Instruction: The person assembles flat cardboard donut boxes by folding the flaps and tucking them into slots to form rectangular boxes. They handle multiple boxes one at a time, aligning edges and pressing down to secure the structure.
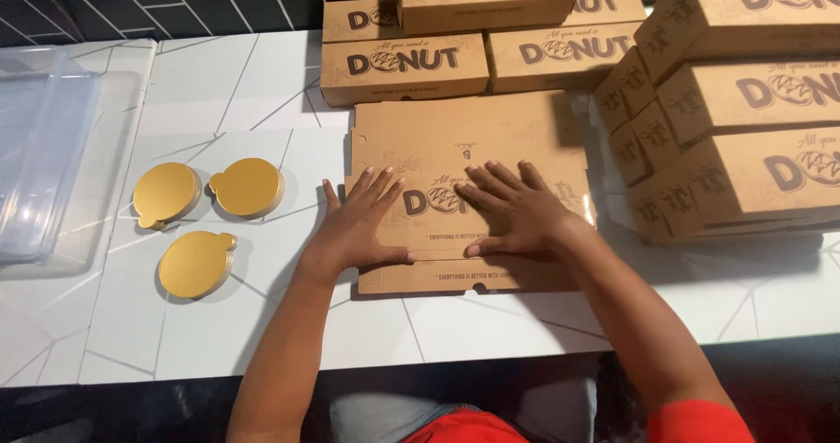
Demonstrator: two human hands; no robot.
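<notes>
A flat, unfolded brown cardboard box (455, 137) with dark printing lies on the white table in front of me. Both my hands rest palm down on its near half. My left hand (360, 224) presses its left part, fingers spread, thumb along a fold line. My right hand (512, 209) lies beside it on the right part, fingers pointing left and away. Neither hand grips anything.
Three round gold cake boards (248, 186) (166, 194) (195, 263) lie to the left. A clear plastic tub (35, 146) stands at the far left. Folded brown boxes are stacked at the back (402, 67) and at the right (744, 137). The table's front edge (455, 355) is near me.
</notes>
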